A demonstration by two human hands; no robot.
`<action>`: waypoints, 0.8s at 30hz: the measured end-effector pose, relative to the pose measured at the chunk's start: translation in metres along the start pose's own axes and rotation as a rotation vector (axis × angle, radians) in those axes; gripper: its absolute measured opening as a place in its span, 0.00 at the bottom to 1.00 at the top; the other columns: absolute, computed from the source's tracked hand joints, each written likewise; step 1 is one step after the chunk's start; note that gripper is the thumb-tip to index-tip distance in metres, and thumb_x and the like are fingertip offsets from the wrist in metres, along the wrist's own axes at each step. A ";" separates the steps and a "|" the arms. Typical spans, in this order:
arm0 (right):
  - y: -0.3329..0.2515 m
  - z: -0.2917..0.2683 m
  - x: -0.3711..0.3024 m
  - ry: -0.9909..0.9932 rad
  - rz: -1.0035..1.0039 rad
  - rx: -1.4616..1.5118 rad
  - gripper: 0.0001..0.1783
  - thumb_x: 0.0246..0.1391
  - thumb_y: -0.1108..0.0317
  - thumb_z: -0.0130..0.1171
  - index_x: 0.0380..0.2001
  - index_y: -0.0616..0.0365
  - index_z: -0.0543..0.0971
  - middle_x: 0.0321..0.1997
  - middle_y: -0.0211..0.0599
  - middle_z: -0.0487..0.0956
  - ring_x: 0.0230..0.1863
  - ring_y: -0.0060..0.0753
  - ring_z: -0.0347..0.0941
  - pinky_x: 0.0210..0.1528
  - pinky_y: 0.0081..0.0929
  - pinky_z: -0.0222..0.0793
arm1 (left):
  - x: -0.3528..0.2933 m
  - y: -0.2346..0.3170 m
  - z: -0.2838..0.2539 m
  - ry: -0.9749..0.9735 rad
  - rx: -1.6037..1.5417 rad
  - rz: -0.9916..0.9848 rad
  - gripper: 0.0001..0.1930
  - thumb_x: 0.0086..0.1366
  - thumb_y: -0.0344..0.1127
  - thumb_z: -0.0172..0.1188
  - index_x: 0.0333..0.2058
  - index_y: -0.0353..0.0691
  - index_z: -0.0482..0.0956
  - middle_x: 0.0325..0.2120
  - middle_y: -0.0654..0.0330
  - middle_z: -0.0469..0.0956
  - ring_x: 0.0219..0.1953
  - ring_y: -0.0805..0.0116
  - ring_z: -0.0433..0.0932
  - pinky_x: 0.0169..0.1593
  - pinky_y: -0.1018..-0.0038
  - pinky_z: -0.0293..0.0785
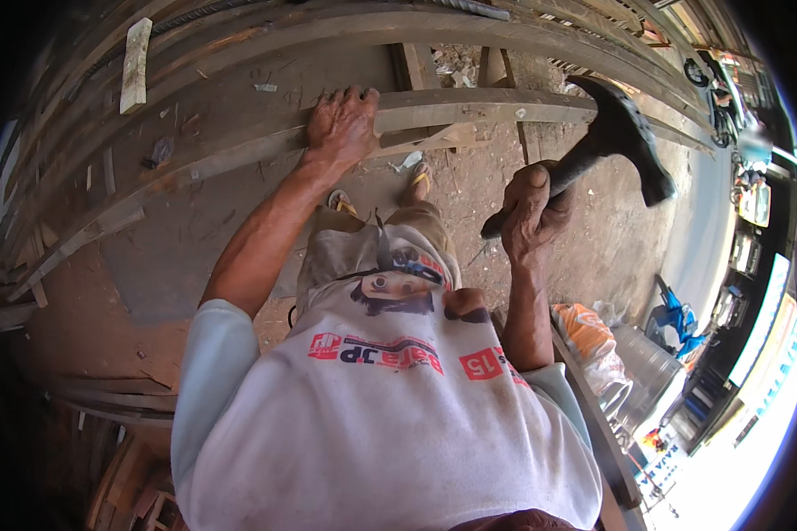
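Left hand grasps wooden beam, right hand clenches raised claw hammer; work seems under way, finished share unclear

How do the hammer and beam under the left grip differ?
Colour: the hammer is mostly black, the beam greyish brown. Length: the beam is far longer than the hammer. Handling: the right grip wraps the hammer; the left grip rests on the beam. Both are touched.

I'm in what looks like an open-sided timber workshop: long wooden beams, a hammer, a littered dirt floor, a motorbike outside
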State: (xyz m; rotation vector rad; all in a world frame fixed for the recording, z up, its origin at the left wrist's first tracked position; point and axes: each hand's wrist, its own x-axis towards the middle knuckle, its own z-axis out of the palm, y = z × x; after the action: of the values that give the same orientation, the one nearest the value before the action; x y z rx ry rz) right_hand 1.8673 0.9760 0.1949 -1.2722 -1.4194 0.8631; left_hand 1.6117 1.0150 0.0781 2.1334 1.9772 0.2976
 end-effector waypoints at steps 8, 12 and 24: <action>0.092 -0.001 -0.013 -0.257 0.303 -0.579 0.25 0.70 0.48 0.53 0.34 0.63 0.74 0.23 0.43 0.72 0.26 0.39 0.65 0.29 0.36 0.63 | 0.000 0.006 -0.003 -0.006 0.024 0.006 0.25 0.50 0.35 0.72 0.49 0.39 0.78 0.44 0.48 0.80 0.51 0.50 0.80 0.56 0.55 0.74; 0.076 -0.012 -0.023 -0.192 0.244 -0.526 0.24 0.69 0.48 0.55 0.34 0.62 0.73 0.22 0.42 0.71 0.24 0.38 0.65 0.28 0.37 0.63 | 0.009 0.002 -0.014 -0.057 -0.002 -0.007 0.23 0.52 0.36 0.71 0.47 0.39 0.78 0.44 0.49 0.80 0.51 0.51 0.80 0.55 0.55 0.73; 0.088 -0.001 -0.008 -0.244 0.220 -0.568 0.24 0.70 0.49 0.53 0.35 0.63 0.72 0.21 0.38 0.69 0.24 0.28 0.63 0.28 0.35 0.63 | 0.008 0.006 -0.011 -0.047 0.067 -0.003 0.27 0.53 0.35 0.70 0.53 0.37 0.77 0.46 0.49 0.79 0.54 0.51 0.78 0.61 0.54 0.70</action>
State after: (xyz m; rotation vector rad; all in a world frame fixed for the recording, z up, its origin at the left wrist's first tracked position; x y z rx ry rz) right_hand 1.8911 0.9851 0.1106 -1.8229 -1.8223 0.8066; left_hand 1.6152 1.0226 0.0906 2.1569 1.9910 0.1811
